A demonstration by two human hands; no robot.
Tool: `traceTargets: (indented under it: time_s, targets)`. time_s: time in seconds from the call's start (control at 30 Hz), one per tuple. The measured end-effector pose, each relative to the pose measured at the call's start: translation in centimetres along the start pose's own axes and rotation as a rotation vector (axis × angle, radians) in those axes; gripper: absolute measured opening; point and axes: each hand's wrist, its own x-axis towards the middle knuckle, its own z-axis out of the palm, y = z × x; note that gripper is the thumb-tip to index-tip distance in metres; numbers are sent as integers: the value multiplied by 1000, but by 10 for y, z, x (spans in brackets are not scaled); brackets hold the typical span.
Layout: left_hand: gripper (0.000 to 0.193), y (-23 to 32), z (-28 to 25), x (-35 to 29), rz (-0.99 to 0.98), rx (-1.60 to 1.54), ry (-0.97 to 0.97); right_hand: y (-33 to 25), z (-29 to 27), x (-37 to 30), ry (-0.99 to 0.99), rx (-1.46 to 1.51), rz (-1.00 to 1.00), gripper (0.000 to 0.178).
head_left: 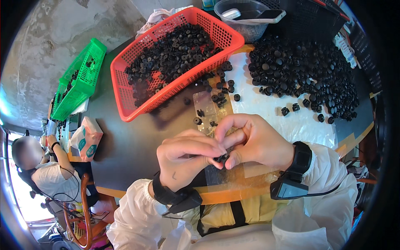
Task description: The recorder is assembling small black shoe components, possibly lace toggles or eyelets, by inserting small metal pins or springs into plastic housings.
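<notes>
Hands, left hand [189, 156] and right hand [250, 139], pinch what seems one small black part [222, 158] near the red basket [125, 66].

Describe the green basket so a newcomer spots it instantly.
Start at the big red basket heaped with small black parts on the dark table. Look left to the table's far left edge: the green basket sits there tilted, smaller, nearly empty, the only green one.

Dark round surface [133, 146]: red basket [175, 58] at 12 o'clock, green basket [79, 77] at 10, loose black rubber parts [304, 71] heaped at 2 on clear plastic sheet [266, 108], tissue pack [87, 137] at 9.
</notes>
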Motion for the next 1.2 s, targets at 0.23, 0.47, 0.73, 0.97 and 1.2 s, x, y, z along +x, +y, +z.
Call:
traceTargets:
  time_s: [0.23, 0.47, 0.73, 0.97, 1.2]
  targets:
    - [16, 5, 1, 9, 60, 56, -58, -7, -1, 0, 21, -100, 13, 33]
    - [18, 1, 3, 4, 187, 174, -5, 5, -2, 2, 54, -75, -28, 32]
    - [21, 5, 7, -3, 203, 290, 23, 2, 0, -4, -11, -212, -87, 30]
    - [36, -4, -16, -7, 187, 415, 138, -44, -24, -16, 310, -1136, -392, 22]
    - [27, -2, -12, -1, 165, 484, 249, -78, -103, -39, 759, -1861, -640, 14]
